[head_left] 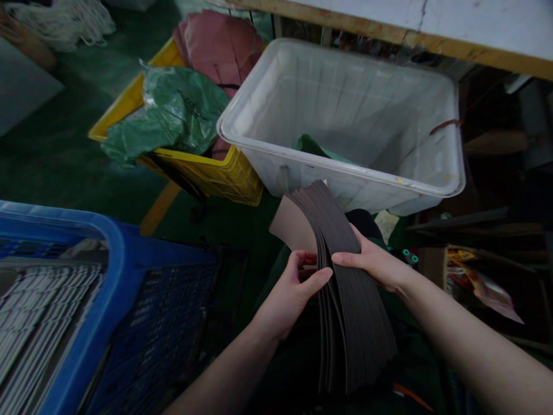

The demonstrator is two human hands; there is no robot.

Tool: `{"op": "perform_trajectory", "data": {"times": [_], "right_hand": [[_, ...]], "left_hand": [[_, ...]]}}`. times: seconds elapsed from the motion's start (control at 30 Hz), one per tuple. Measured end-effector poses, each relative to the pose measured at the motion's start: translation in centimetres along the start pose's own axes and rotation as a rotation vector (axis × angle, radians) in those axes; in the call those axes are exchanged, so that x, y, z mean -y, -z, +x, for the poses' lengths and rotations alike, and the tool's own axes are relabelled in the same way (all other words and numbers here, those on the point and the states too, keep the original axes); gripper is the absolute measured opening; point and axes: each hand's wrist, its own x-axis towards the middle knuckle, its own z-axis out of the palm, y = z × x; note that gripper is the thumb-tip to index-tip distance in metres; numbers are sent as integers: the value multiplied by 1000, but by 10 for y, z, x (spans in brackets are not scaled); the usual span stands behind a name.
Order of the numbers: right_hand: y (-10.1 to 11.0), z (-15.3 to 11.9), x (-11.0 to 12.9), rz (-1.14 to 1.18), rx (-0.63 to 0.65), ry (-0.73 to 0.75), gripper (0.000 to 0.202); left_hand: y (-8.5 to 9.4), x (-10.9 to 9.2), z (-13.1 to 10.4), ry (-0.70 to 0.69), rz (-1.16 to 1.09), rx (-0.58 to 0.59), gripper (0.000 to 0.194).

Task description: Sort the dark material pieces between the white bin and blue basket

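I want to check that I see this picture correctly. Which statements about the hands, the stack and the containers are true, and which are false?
1. The left hand and the right hand both hold the dark stack. True.
2. The blue crate has pale sheets in it. True.
3. The green plastic lies over the blue crate. False: the green plastic lies over part of the yellow crate.
4. The white tub is full to its rim. False: much of the inside wall of the white tub shows, with something green low inside.
5. The dark stack has a gap in it near the two thumbs. True.
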Motion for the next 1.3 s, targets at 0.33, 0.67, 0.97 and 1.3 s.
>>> {"op": "perform_trajectory", "data": {"times": [0.33,0.67,0.97,1.3], "right_hand": [[-1,-1,2,-2,-12,-4,82],[0,0,1,-2,-11,9,85],[1,0,-1,-16,-14,16,85],[-2,1,1,-28,-22,69,92]], "left_hand": [[5,-4,-7,-36,49,-7,28],[6,-3,-10,-85,64,-98,55],[7,-3,-15,-208,321,-90,44],[-7,-14,-15,-208,848,-105,26]]}}
